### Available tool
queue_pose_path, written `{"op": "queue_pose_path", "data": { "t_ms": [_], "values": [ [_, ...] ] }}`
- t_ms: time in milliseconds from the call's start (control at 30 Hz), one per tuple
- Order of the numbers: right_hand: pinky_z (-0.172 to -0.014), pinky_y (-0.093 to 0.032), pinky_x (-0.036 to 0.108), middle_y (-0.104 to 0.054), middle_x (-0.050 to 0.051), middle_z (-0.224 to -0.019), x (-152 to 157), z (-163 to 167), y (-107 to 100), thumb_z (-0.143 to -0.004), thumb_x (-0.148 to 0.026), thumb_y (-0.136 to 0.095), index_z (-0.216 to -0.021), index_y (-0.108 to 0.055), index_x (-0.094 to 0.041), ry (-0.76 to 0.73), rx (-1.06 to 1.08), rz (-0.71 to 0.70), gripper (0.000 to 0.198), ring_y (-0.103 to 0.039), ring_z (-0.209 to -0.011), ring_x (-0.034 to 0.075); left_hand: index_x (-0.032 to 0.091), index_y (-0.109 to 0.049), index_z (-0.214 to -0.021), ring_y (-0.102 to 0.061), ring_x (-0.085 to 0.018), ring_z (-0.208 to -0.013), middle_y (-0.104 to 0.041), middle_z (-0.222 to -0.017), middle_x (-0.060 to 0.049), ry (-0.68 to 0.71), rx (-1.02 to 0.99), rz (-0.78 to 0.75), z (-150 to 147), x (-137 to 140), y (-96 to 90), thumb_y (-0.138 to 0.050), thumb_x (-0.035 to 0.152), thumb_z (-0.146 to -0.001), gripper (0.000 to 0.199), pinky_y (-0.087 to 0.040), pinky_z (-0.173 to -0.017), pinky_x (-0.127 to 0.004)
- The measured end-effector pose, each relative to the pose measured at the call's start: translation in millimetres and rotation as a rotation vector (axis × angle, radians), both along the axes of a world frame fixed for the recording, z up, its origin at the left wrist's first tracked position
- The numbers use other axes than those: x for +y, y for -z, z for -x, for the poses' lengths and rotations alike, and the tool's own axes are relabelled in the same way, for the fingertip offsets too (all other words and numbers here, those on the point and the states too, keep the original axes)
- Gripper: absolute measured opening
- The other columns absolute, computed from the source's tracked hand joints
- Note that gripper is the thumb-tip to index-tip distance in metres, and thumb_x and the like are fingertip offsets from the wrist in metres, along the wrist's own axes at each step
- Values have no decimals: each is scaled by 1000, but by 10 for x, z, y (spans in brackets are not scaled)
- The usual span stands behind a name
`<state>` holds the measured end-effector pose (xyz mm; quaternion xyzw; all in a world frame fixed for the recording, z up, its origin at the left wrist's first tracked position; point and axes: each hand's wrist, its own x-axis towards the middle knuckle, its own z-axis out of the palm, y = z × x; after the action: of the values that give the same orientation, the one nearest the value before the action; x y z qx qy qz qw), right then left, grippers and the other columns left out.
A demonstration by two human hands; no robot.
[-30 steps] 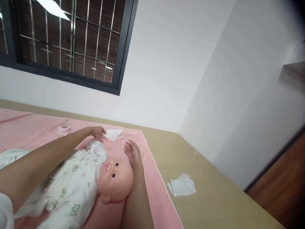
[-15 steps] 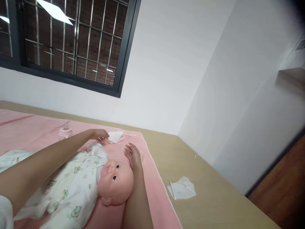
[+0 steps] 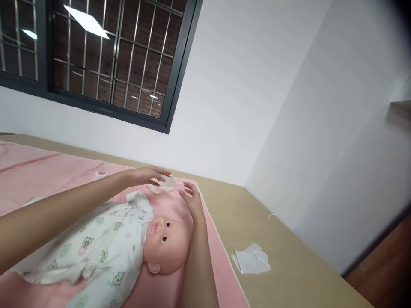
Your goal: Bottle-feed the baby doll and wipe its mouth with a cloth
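Note:
A bald baby doll (image 3: 170,248) in a white sleepsuit with green animal prints lies face up on a pink mat (image 3: 28,167). Across its body reaches my left hand (image 3: 149,174), fingers stretched over a white tissue (image 3: 166,183) that lies on a clear plastic wrapper (image 3: 156,188). Whether those fingertips touch the tissue is hard to make out. Just beyond the doll's head, my right hand (image 3: 193,200) is raised with fingers apart and slightly curved, to the right of the tissue. Nothing shows in its grasp.
Behind my left forearm stands a baby bottle (image 3: 101,173) with a pink collar, partly hidden. A crumpled white tissue (image 3: 251,259) lies on the wooden surface (image 3: 272,273) right of the mat. White walls and a barred window (image 3: 112,64) border the far side.
My left hand has moved right over the tissue, which now looks shifted and spread differently. My right hand has risen a little and turned toward it. The view has swung slightly left.

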<state>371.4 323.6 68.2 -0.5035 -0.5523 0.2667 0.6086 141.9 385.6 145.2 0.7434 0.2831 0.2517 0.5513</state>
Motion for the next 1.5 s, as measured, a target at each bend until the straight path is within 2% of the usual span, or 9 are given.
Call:
{"op": "queue_pose_path", "data": {
  "t_ms": [100,233,333,467,667,900,1000,1233,1500],
  "values": [
    [-102,-39,41,-54,4,-135,-96,74,-196,-60,-38,-79,-115,-62,-29,53,-141,-61,58,-47,-124,28,23,-59,-130,-52,-21,-122,-62,-128,-6,71,-3,-18,28,-331,-70,-66,31,-77,55,-46,-92,-27],
    [-89,-43,35,-68,4,-101,-237,223,-473,-73,-36,-67,-90,-68,-22,-90,-265,-58,22,-59,-100,24,27,-60,-129,-55,-20,-117,-66,-119,-4,47,-12,-66,128,-685,-125,-63,32,-79,50,-45,-89,-27],
    [-69,-42,28,-66,2,-77,-383,383,-703,-78,-38,-60,-75,-64,-19,-142,-291,-27,20,-57,-75,18,22,-65,-119,-60,-22,-106,-66,-117,-6,-173,-75,-131,233,-828,-115,-64,42,-77,46,-47,-83,-30],
    [-63,-40,24,-64,0,-75,-659,622,-980,-78,-39,-63,-78,-65,-18,-193,-326,-12,22,-55,-71,15,21,-60,-121,-56,-27,-113,-60,-127,-10,-481,-106,-317,365,-949,-51,-72,51,-68,62,-47,-89,-35],
    [-62,-43,22,-65,0,-79,-978,812,-1195,-78,-41,-66,-81,-67,-19,-273,-293,14,22,-57,-73,14,18,-70,-103,-64,-26,-98,-69,-109,-9,-243,-167,-197,454,-1042,23,-72,51,-72,45,-50,-82,-35],
    [-54,-37,21,-58,-1,-67,-972,881,-1177,-80,-45,-64,-69,-62,-18,-283,-411,97,29,-50,-62,11,23,-75,-77,-55,-27,-121,-57,-136,-2,-264,-288,-442,610,-1146,-101,-73,46,-72,23,-45,-100,-37],
    [-56,-39,22,-59,-1,-68,-948,966,-1138,-81,-43,-63,-70,-64,-18,-386,-455,145,27,-52,-63,11,23,-74,-77,-53,-28,-124,-66,-123,-3,-264,-316,-482,673,-1213,-170,-73,45,-72,23,-42,-105,-42],
    [-78,-48,28,-69,3,-78,-850,872,-1135,-81,-46,-63,-80,-67,-18,-291,-349,87,28,-64,-79,16,18,-70,-76,-64,-16,-70,-70,-77,-2,-223,-301,-244,730,-1228,-206,-75,45,-69,28,-49,-61,-24],
    [-83,-49,34,-69,4,-72,-403,374,-637,-72,-56,-68,-80,-66,-17,-191,-117,161,40,-64,-73,17,16,-66,-74,-58,-17,-72,-64,-74,-1,4,29,-295,481,-1007,115,-68,40,-71,24,-41,-62,-24]
  ]
}}
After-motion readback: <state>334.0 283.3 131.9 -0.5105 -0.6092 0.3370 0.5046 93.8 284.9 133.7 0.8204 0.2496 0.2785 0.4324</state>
